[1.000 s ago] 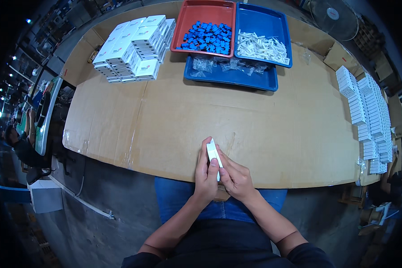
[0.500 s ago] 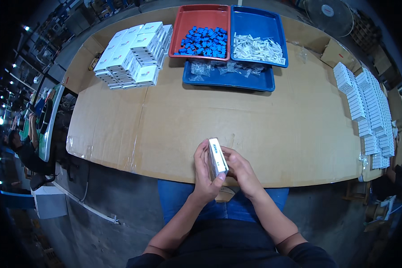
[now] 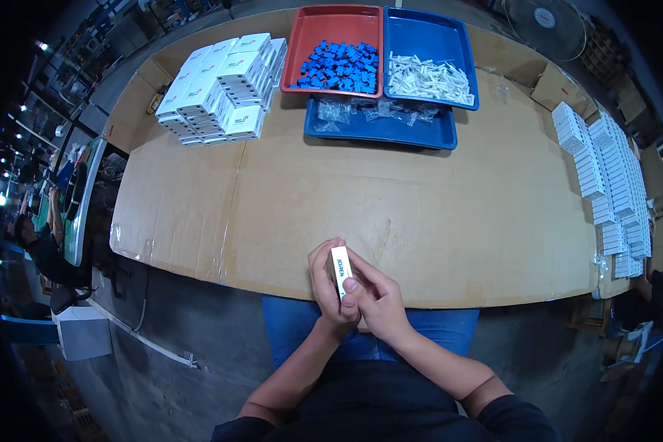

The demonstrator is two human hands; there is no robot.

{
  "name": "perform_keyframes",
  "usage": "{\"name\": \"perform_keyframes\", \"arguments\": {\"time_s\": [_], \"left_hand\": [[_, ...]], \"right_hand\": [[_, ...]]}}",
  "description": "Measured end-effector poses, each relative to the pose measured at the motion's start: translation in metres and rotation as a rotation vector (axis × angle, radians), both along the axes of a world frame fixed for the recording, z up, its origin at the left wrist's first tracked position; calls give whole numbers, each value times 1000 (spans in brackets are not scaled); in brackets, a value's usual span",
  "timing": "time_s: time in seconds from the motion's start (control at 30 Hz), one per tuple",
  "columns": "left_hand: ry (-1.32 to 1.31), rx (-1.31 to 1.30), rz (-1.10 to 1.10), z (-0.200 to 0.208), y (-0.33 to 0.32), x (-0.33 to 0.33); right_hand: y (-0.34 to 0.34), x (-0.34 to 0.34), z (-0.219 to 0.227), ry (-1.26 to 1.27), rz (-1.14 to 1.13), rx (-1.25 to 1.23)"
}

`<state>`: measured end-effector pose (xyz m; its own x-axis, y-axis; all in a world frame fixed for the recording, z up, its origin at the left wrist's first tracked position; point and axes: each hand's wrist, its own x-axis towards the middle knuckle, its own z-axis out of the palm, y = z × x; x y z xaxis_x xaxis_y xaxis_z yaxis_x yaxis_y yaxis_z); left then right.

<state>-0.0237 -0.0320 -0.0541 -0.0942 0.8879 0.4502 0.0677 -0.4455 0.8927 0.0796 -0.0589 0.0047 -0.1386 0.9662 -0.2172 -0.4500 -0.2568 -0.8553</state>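
A small white box with dark print on its narrow side stands on edge between my hands, above the table's near edge. My left hand wraps its left side, fingers closed around it. From the right, my right hand presses against it too, with the thumb lying over the narrow side. Most of the box's broad faces are hidden by my palms and fingers.
White boxes stand stacked at the far left. A red tray holds blue plastic parts; a blue tray holds white sticks. Below them, another blue tray contains clear plastic bags. Rows of white boxes line the right edge.
The box has come slightly left and turned more upright. My right hand, earlier more open at its side, has closed in, its thumb now over the narrow side.
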Motion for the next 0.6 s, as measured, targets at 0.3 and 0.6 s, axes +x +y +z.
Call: {"name": "perform_keyframes", "arguments": {"time_s": [0.3, 0.6], "left_hand": [[-98, 62, 83, 2, 3, 2], [-92, 19, 44, 1, 0, -1]], "right_hand": [[-5, -13, -6, -259, -77, 188], [-5, -12, -11, -420, -85, 280]]}}
